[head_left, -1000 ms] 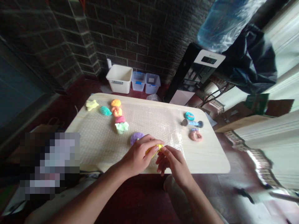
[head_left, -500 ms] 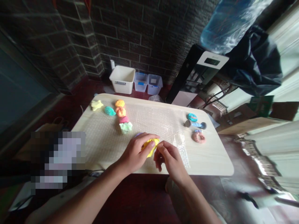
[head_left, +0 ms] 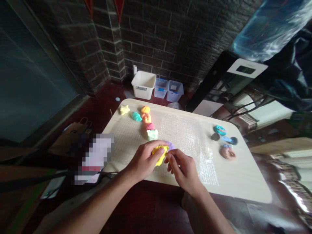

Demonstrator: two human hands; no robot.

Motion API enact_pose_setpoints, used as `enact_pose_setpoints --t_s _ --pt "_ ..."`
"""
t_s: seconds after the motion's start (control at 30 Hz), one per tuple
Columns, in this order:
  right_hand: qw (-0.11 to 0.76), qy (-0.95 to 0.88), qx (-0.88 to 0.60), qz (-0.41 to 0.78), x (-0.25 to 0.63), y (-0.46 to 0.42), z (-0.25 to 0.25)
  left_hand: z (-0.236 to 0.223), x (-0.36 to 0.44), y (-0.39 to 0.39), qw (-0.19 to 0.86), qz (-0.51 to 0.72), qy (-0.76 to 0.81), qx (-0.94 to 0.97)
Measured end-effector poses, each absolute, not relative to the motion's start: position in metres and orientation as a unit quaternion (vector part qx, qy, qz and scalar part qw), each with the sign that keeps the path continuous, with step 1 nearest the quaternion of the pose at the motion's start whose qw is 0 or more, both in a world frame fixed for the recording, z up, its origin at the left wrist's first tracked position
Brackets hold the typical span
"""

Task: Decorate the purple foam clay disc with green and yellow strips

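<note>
My left hand point(head_left: 143, 161) is closed around a lump of yellow clay point(head_left: 159, 154) just above the near edge of the pale wooden table point(head_left: 243, 182). My right hand point(head_left: 182, 167) pinches the same lump from the right with fingertips together. A purple clay disc point(head_left: 170, 145) lies right behind the yellow lump, partly hidden by it. Both hands hover over a sheet of bubble wrap point(head_left: 185, 133) that covers the tabletop.
A row of clay shapes lies at the far left: yellow star point(head_left: 124, 109), teal point(head_left: 136, 116), orange point(head_left: 145, 109), pale green point(head_left: 152, 134). At the right sit a teal disc point(head_left: 219, 130), a blue dumbbell shape point(head_left: 226, 139) and a pink ring point(head_left: 227, 152). White bin point(head_left: 143, 85) stands on the floor behind.
The camera has swung left, so the table sits further right in view. Both hands keep working the yellow clay at the near edge; the purple disc shows behind it again.
</note>
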State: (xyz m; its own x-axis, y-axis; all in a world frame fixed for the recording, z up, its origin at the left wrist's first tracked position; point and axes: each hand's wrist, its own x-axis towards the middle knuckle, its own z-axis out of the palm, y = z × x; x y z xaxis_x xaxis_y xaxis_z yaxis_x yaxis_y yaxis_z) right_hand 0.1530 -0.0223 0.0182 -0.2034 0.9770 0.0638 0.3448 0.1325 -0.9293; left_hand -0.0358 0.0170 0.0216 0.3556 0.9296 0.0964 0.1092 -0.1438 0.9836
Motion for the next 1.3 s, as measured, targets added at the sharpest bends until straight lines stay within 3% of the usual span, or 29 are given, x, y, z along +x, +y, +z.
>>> enact_pose_setpoints --t_s 0.3,0.8,1.3 --pt "0.415 -0.512 -0.463 0.593 0.123 -0.012 0.012 0.026 -0.057 0.018 0.505 0.403 0.429 0.632" --pt "0.411 -0.586 -0.489 0.498 0.136 -0.012 0.006 0.032 -0.046 0.02 0.468 0.384 0.435 0.666" --pt "0.474 -0.479 -0.48 0.561 0.153 -0.012 0.014 0.034 -0.021 0.02 0.473 0.353 0.426 0.685"
